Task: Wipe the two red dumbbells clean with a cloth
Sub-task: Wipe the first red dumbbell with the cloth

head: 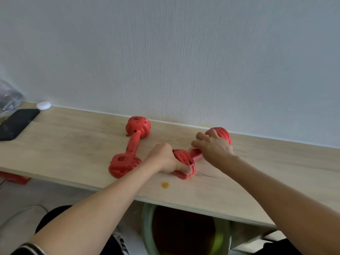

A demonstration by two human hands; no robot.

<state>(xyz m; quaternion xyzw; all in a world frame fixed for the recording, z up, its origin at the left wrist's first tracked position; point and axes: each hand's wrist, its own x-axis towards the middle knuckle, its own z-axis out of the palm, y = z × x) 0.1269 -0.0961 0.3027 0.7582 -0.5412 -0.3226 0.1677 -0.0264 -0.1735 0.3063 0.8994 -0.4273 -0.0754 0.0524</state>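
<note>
Two bare forearms are seen nearest the camera, reaching up from the lower edge onto a pale wooden shelf (257, 173) set against a textured wall (165, 52). The left hand (162, 157) is curled round the near head of the right-hand red dumbbell (185, 162), thumb and fingers wrapped over its ribbed end. The right hand (213, 148) is closed over the handle toward the far head, fingers bent down around it. A pale sliver shows beneath the right fingers and may be the cloth — it cannot be confirmed, since the hand covers it. The second red dumbbell (131, 148) lies untouched just to the left, angled toward the wall and apart from both hands. Both weights are judged to be moulded plastic shells: stiff, moderately heavy, liable to roll on their rounded heads, with grooves that would trap dirt. The narrow handle is judged the surest place to grip, one head being steadied meanwhile. Dark specks are noted on the untouched dumbbell; an orange stain (165, 185) marks the shelf near its front edge. A black phone (17, 124) and a white disc (43, 105) lie far left, beside a blurred clear bag cut off by the frame — contents unreadable. A green basin (223, 238) under the shelf is largely hidden.
</note>
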